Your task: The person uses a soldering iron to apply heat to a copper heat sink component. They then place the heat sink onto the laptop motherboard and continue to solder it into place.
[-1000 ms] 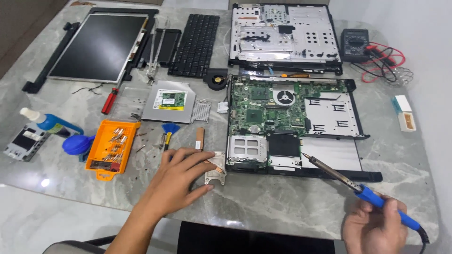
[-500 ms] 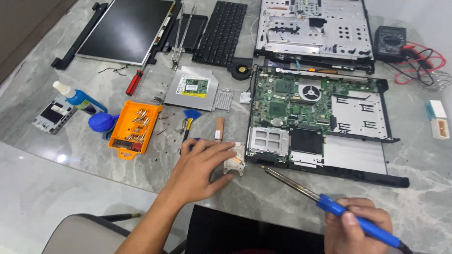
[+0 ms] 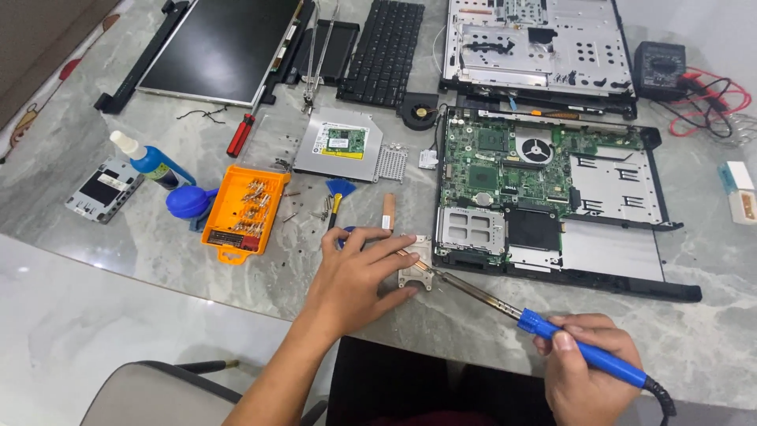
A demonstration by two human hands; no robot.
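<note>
My left hand lies flat on the marble table, its fingers pressing down on a small metal heatsink piece near the front edge. My right hand grips the blue handle of a soldering iron. The iron's metal tip reaches left and touches the heatsink piece right by my left fingertips. Just beyond them sits an opened laptop base with a green motherboard.
An orange screw tray, a blue blower, a blue bottle, a red screwdriver, an optical drive, a small fan, a keyboard, a screen panel, a laptop cover and a multimeter lie around.
The soldering iron has swung left and down until its tip meets the heatsink piece. My left hand stays on that piece. The camera has moved closer and tilted down.
</note>
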